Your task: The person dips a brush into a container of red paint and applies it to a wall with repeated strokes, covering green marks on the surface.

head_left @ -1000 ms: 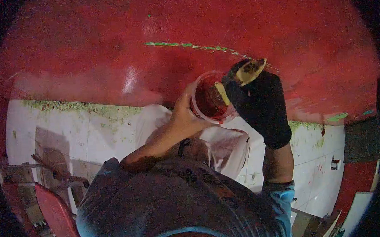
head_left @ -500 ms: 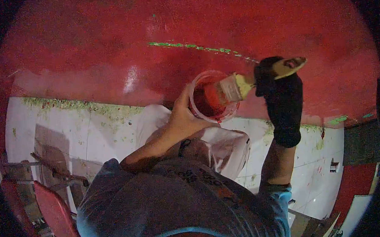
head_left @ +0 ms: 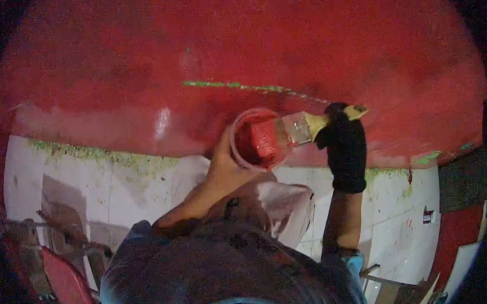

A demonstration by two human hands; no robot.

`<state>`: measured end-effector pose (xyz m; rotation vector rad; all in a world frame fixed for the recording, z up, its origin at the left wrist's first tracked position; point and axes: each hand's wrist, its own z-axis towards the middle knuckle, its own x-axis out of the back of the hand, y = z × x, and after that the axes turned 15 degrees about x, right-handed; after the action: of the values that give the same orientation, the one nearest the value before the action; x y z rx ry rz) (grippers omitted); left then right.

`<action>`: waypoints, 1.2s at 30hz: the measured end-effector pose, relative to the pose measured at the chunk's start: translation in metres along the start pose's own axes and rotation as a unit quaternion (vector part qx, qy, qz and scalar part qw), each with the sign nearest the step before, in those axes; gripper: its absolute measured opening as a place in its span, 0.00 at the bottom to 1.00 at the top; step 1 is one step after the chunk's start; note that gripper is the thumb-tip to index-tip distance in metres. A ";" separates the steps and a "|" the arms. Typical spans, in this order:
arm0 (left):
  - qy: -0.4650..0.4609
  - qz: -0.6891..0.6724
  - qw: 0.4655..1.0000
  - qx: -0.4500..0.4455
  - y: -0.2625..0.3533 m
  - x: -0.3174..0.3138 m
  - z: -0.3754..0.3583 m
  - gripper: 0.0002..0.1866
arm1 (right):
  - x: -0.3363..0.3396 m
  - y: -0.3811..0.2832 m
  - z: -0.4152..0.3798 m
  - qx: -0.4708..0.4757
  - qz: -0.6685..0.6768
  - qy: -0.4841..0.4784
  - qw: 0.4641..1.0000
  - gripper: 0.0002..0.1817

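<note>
My bare left hand is wrapped round a clear plastic tub with red paint inside. A black glove covers my right hand, which grips the wooden handle of a wide paintbrush. Its red-coated bristles lie over the tub's mouth, at its right rim, and the handle's end sticks out to the right of the glove. Beyond both hands rises a red wall, crossed by a thin broken line of green and white just past the tub.
White floor tiles with greenish-yellow specks run along the wall's foot. At lower left stands a red chair. A dark grey panel is at the right, and more green patches show low on the wall there.
The brush has turned flatter, its bristles now showing more over the tub. My right hand has moved down and left in view; the wall line sits lower as the view has shifted.
</note>
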<state>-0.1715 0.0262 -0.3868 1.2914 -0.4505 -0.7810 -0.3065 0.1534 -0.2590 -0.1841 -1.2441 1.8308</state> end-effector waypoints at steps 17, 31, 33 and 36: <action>-0.025 -0.030 0.996 0.076 0.053 0.009 0.016 0.49 | 0.005 -0.009 0.024 0.199 -0.160 0.063 0.965 0.10; -0.013 -0.028 0.993 0.117 0.065 0.015 -0.001 0.46 | 0.018 -0.079 0.067 0.378 -0.152 0.386 0.828 0.09; -0.008 -0.024 0.992 0.127 0.060 0.020 -0.005 0.45 | 0.018 -0.038 0.063 0.392 -0.263 0.361 0.804 0.11; -0.012 -0.034 0.990 0.134 0.054 0.024 -0.010 0.43 | -0.011 -0.061 0.050 0.319 -0.217 0.200 0.901 0.11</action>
<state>-0.1348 0.0195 -0.3405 1.5557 -0.5468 -0.8128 -0.2923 0.1176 -0.1896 0.0799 -0.3228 1.5998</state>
